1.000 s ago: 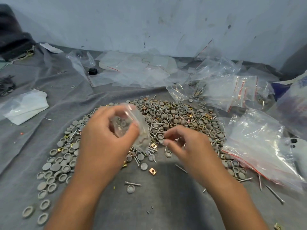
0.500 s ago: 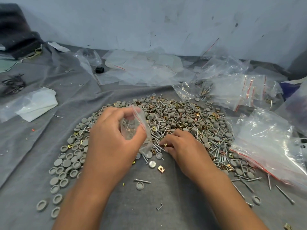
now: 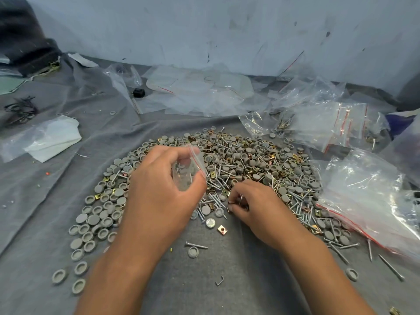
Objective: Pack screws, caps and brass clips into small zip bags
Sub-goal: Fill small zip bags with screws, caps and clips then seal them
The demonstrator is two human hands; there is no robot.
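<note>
A wide pile of grey caps, silver screws and brass clips (image 3: 245,164) lies on the grey cloth (image 3: 45,192). My left hand (image 3: 159,192) holds a small clear zip bag (image 3: 188,169) above the pile's near edge; a few parts show inside it. My right hand (image 3: 256,205) is down at the pile's front edge, its fingertips pinching small parts, a screw and what looks like a brass clip. A loose brass clip (image 3: 222,230) and a screw (image 3: 196,245) lie just in front.
A stack of empty zip bags (image 3: 368,196) lies at the right. Filled bags (image 3: 318,123) sit at the back right. Crumpled plastic sheets (image 3: 200,92) lie at the back by the wall. A folded white bag (image 3: 45,139) rests at the left. Stray caps dot the near cloth.
My right hand has dropped from beside the bag down to the pile's front edge and closed on small parts. The left hand keeps the bag raised, nearly still.
</note>
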